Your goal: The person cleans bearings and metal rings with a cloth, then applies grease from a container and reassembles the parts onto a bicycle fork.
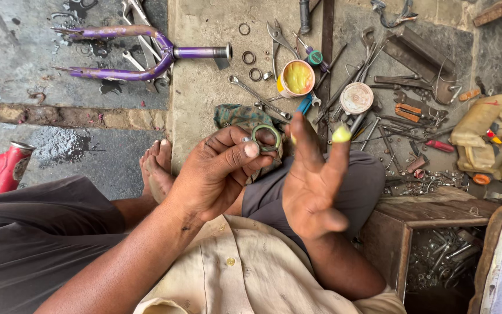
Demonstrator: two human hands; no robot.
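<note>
1. Purple bicycle fork (140, 49) lying on the ground at upper left, well apart from the hands, nothing fitted to its stem
2. Yellowish crumpled bag (486, 136) at far right, beside scattered tools
3. Left hand (216, 174) pinched shut on a small metal ring (266, 138), held above the lap
4. Right hand (315, 180) spread open, apart from the left, holding nothing
5. Open round tin (296, 78) of yellow grease just beyond; white lid (357, 97) near it
6. Yellow grease dab (341, 135) loaded on a right fingertip, not yet visibly spread on the ring
</note>
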